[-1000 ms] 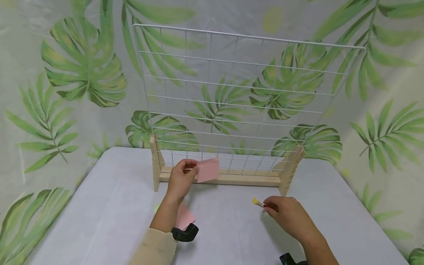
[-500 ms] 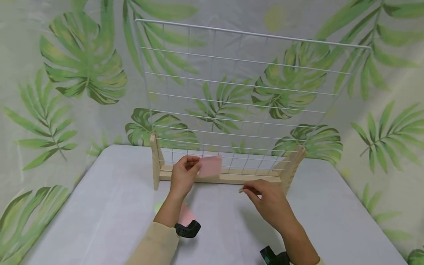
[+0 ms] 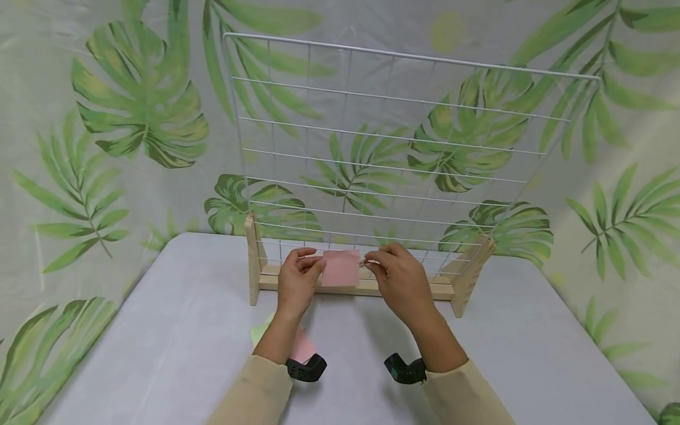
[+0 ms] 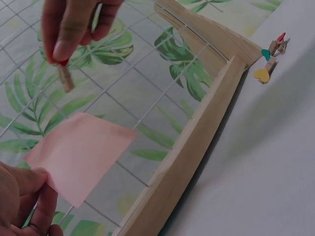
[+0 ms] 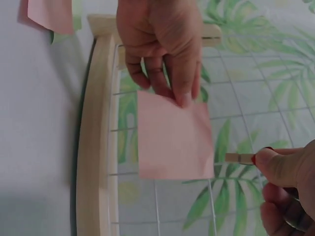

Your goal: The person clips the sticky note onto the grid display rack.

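The pink paper (image 3: 341, 268) is just below centre in the head view; the left hand (image 3: 296, 282) pinches its left edge between thumb and fingers. Likely light, limp and easily creased: hold by an edge. The right hand (image 3: 402, 282) pinches a clothespin (image 5: 238, 158), probably light and stiff; grip the handle end. No writing is legible.

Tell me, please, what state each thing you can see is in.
Pink note: held up, unclipped
Clothespin: pinched, apart from the pink note
Left hand: pinching the pink note
Right hand: pinching the clothespin
Wooden stand: set on the table
Wire grid: standing in the wooden stand
Loose notes: overlapping on the table
Spare clothespins: lying on the table
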Demonstrator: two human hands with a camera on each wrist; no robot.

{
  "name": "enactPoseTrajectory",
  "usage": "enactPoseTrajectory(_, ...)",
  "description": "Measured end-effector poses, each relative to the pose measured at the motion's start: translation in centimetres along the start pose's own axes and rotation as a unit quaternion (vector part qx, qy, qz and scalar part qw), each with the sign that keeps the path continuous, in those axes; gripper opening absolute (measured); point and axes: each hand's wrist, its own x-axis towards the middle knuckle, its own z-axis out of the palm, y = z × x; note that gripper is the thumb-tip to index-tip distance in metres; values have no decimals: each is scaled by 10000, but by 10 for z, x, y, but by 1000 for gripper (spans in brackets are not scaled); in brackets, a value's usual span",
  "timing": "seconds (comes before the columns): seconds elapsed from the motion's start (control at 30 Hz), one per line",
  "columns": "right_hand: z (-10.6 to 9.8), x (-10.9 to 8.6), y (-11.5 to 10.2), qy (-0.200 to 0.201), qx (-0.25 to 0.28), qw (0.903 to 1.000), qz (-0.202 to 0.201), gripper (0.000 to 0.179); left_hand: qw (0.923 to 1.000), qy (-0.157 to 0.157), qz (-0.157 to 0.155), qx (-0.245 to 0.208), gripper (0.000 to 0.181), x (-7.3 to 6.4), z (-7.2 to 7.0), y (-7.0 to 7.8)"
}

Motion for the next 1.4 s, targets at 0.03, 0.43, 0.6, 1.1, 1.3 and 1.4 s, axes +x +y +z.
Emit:
enactPoseTrajectory(0.03, 3, 4, -1, 52, -53, 10000, -59, 8, 10000, 46, 0, 17, 32, 0, 1, -1)
enactPoseTrajectory(0.43, 28, 30, -15, 483, -955, 9939, -274, 5, 9976, 600, 243, 227, 20, -1, 8, -1)
enactPoseTrajectory(0.6, 33, 35, -22, 261, -1136, 9930, -193, 4, 9973, 664, 286, 145, 20, -1, 9, -4)
enactPoseTrajectory(1.1, 39, 43, -26, -168, -1503, 9885, -42, 6, 9956, 759, 478, 276, 27, -1, 11, -3)
enactPoseTrajectory(1.3, 39, 44, -26, -350, -1536, 9875, 16, 7, 9959, 728, 463, 286, 28, -1, 11, -5)
enactPoseTrajectory(1.4, 40, 44, -25, -466, -1580, 9863, 58, 8, 9961, 672, 486, 292, 28, -1, 10, -5)
